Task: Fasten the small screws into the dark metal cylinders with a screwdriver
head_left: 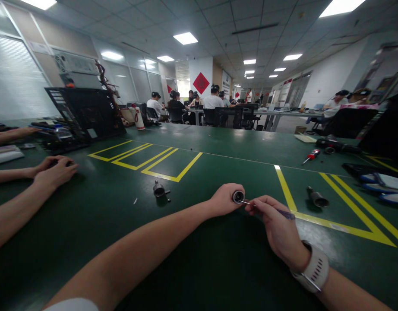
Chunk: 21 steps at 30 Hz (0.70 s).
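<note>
My left hand (226, 199) is wrapped around a round, hollow metal part (238, 197), its open end turned toward me. In my right hand (276, 222) is a thin screwdriver (285, 214) with a dark purple handle; its shaft reaches to the opening of the part. Whether the tip touches anything inside cannot be seen. To the left on the table stands a similar metal part (159, 188) with a stem, and a few tiny metal pieces (168, 195) lie beside it. Another such part (317, 198) lies tipped over to the right.
Yellow tape lines (160, 175) mark the green table (121, 259). A co-worker's hands (55, 170) rest at the left, near a black computer case (85, 112). A red screwdriver (311, 156), a black power tool (338, 144) and blue-white gloves (385, 185) lie at the right.
</note>
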Each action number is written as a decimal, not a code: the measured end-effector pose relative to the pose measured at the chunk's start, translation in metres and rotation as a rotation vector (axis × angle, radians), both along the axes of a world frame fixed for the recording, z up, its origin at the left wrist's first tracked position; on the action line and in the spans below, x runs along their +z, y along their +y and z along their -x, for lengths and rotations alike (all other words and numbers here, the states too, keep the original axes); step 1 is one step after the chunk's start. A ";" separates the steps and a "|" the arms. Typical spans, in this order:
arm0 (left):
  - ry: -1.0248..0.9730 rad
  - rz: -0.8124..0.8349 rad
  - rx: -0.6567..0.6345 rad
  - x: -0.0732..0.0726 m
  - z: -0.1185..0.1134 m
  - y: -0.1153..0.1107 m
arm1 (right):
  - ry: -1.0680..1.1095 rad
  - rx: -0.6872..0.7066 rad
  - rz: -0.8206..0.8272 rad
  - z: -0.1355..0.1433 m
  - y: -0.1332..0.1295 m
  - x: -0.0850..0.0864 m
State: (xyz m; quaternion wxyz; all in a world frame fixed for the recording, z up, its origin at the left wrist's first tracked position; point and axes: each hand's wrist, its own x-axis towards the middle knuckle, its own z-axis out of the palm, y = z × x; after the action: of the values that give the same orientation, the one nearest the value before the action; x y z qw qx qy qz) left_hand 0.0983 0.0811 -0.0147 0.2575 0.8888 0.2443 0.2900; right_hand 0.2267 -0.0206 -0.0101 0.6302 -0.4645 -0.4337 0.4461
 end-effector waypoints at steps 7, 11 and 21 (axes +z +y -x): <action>-0.100 0.051 -0.039 0.001 0.000 0.000 | 0.137 0.029 0.007 0.001 0.000 0.002; -0.129 0.071 -0.004 0.001 0.000 0.000 | 0.060 -0.036 -0.054 0.000 0.000 -0.002; -0.090 0.047 0.036 0.002 -0.001 0.000 | -0.120 -0.009 -0.083 -0.001 -0.001 -0.006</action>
State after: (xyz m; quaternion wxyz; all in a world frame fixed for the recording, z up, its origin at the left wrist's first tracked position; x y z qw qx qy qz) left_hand 0.0988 0.0813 -0.0129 0.2836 0.8641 0.2550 0.3284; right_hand 0.2274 -0.0214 -0.0161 0.6238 -0.4658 -0.4866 0.3963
